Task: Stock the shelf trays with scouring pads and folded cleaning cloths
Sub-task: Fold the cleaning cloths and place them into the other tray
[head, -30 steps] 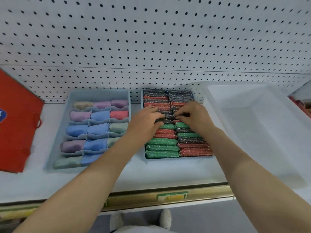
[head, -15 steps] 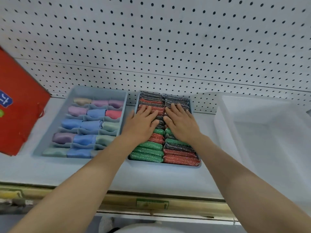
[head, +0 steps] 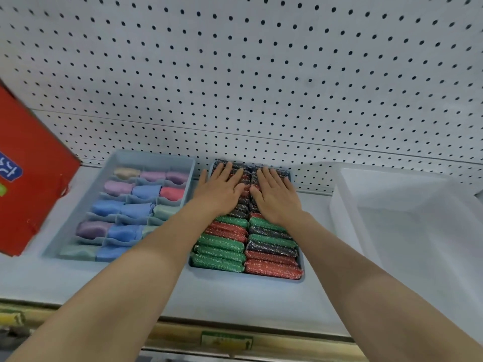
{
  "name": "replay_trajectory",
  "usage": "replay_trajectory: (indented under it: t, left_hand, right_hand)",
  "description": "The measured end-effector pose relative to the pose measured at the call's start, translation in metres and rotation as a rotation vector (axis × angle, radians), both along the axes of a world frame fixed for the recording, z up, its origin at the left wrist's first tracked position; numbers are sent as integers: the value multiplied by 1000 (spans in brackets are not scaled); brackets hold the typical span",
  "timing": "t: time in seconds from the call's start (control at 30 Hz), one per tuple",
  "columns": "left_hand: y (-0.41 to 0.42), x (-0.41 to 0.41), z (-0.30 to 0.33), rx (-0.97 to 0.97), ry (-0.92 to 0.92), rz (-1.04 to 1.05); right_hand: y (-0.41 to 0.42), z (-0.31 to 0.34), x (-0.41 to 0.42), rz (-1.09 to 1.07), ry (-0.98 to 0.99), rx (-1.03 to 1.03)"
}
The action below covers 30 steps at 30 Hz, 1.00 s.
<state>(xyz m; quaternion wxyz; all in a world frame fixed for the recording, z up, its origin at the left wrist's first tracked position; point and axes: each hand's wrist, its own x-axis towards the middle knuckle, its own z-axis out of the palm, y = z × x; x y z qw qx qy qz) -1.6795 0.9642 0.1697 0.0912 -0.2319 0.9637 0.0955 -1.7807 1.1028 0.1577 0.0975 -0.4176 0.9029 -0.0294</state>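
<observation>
A blue tray (head: pixel 300 278) on the shelf holds two rows of glittery scouring pads (head: pixel 222 246) in green, red and dark grey. My left hand (head: pixel 222 190) lies flat with straight fingers on the far part of the left row. My right hand (head: pixel 274 195) lies flat the same way on the right row. Both palms press on the pads and hide those under them. To the left, a divided blue tray (head: pixel 115 158) holds folded cleaning cloths (head: pixel 142 192) in blue, purple, pink, red and pale green.
A white plastic bin (head: pixel 347 205) stands to the right of the pad tray. A red bag (head: pixel 31 178) leans at the far left. White pegboard (head: pixel 261 74) backs the shelf. The shelf's front rail (head: pixel 227 340) carries a green label.
Both hands went from curled fingers picking at the middle pads to lying flat, then slid toward the back of the tray. The camera moved closer and tilted up.
</observation>
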Motion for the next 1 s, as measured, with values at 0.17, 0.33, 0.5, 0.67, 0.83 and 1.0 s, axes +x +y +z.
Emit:
replay_trajectory:
  t: [0.17,0.33,0.5,0.67,0.83,1.0]
  left_hand:
    - [0,-6,-7,-17,38,28]
    - [3,-16,-13,-24,36,29]
    - [2,-18,-5,10,-6,11]
    - [13,32,0,104,178,-61]
    - [38,85,11,229,367,-144]
    - [54,106,-3,65,103,-234]
  right_hand:
    - [-2,-2,-4,-31,-39,-75]
    - [-2,-5,-3,-6,-21,-49]
    - [-3,6,-9,5,-101,-9]
    - [33,29,25,-162,-122,-445]
    - [60,28,59,-179,-115,-428]
    - [65,25,82,-205,-32,-427]
